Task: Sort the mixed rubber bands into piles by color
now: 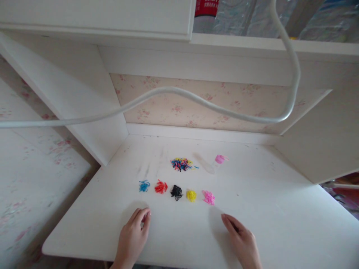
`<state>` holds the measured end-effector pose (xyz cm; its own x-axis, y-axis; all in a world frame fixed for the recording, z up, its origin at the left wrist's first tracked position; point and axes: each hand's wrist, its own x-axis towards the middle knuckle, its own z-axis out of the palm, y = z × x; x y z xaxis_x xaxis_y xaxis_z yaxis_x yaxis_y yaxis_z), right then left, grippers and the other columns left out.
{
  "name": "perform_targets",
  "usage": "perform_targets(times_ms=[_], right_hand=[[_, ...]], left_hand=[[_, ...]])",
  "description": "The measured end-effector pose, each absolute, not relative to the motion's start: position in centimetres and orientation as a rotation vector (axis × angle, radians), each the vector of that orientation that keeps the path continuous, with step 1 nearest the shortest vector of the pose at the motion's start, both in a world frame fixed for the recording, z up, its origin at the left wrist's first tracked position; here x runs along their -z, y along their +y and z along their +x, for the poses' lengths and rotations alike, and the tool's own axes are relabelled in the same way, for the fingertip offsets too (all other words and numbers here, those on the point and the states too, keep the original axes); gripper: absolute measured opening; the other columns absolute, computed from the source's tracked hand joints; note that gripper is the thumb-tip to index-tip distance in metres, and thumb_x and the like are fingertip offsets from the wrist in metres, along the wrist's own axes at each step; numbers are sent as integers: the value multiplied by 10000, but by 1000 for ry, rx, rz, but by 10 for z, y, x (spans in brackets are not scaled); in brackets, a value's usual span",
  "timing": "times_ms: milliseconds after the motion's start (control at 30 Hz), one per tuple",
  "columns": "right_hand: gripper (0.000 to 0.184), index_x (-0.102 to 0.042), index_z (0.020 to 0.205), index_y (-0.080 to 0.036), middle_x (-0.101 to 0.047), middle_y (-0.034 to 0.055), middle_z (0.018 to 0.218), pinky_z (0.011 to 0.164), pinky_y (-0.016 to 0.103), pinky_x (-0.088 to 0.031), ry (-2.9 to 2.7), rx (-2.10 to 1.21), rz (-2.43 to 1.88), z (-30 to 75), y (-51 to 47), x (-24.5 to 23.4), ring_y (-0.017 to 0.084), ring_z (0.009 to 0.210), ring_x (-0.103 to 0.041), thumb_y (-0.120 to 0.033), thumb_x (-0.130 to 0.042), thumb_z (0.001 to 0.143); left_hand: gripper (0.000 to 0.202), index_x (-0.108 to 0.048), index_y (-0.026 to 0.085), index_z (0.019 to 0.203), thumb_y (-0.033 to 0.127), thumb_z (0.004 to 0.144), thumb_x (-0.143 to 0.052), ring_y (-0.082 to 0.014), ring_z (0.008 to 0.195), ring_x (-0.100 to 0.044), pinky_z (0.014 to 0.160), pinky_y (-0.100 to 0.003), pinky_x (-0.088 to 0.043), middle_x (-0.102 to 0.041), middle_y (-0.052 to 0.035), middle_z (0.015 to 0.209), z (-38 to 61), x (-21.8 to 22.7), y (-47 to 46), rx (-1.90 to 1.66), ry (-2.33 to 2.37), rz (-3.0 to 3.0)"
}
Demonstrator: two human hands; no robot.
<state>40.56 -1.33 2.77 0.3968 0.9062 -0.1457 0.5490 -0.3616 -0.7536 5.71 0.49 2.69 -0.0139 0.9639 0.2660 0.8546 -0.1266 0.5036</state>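
My left hand [134, 232] rests on the near part of the white table [280, 209], its fingers curled to the thumb with nothing seen in them. To the right, my right hand [240, 235] is closed in a pinch; nothing shows at its fingertips. Beyond the hands lies a row of small rubber-band piles: blue [144, 185], red [160, 186], black [176, 192], yellow [191, 195] and pink [209, 197]. The blue pile is nearest my left hand, the pink one nearest my right. Behind the row sits a mixed-colour pile of bands [181, 164].
A small clear container with a pink lid [220, 159] lies right of the mixed pile. A thick white cable [174, 90] crosses in front of the view. Above is a shelf [252, 42] with plastic-wrapped bottles; side panels [84, 93] flank the table.
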Motion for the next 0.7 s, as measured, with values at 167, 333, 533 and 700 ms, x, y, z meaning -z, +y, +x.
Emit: perform_targets(times_ms=[167,333,533,700], right_hand=[[449,-719,914,-229,-719,1,824,622,189,-459,-1623,-688,-1962,379,34,-66,141,701,-636,-542,-403,854],[371,-650,1092,-288,-709,-7,885,678,213,-446,-1998,-462,-2135,348,108,-83,136,777,-642,-398,-353,899],[331,-608,1163,-313,-673,58,1074,800,340,-447,-2164,-343,-2279,329,165,-71,220,969,-624,-314,-410,898],[301,-578,1130,-191,-621,62,1080,816,382,-489,-2274,-309,-2345,326,180,-70,175,940,-603,-378,-463,924]], left_hand=[[213,-597,209,960,342,898,-441,-120,684,-636,611,-199,-509,-652,-19,801,35,-14,-2,-1063,1890,1996],[196,-595,214,946,333,899,-446,-112,637,-617,600,-199,-495,-637,-10,775,36,-14,-4,-1066,1888,1980],[189,-583,221,962,321,907,-432,-111,686,-626,618,-190,-492,-635,-15,810,36,-11,-6,-1040,1882,1984],[188,-581,227,954,322,911,-424,-106,677,-622,621,-198,-490,-627,-4,804,36,-13,-5,-965,1904,1972]])
